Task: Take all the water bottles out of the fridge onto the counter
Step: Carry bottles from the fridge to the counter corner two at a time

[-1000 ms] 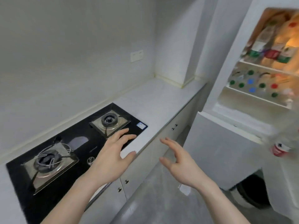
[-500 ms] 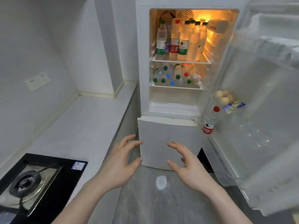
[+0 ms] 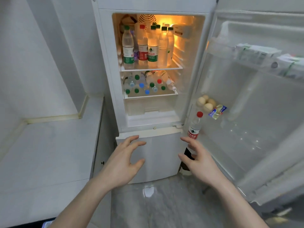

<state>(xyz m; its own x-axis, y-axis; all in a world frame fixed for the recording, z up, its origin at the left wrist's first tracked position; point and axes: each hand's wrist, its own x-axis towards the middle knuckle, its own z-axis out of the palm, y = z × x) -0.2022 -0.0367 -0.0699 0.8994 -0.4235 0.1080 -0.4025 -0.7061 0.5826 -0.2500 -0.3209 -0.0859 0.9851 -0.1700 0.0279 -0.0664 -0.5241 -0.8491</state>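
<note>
- both hands empty, fingers spread: left hand (image 3: 122, 163), right hand (image 3: 199, 159).
- water bottles (image 3: 144, 48) packed on fridge (image 3: 107, 63) shelves above and beyond my hands; one door bottle (image 3: 194, 127) just past right fingertips.
- risk i see: pulling one upright knocks its neighbours over, they're touching.

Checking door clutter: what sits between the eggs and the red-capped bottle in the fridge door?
Nothing in the head view: the eggs sit just above the red-capped bottle, a snack packet off beside them.
</note>
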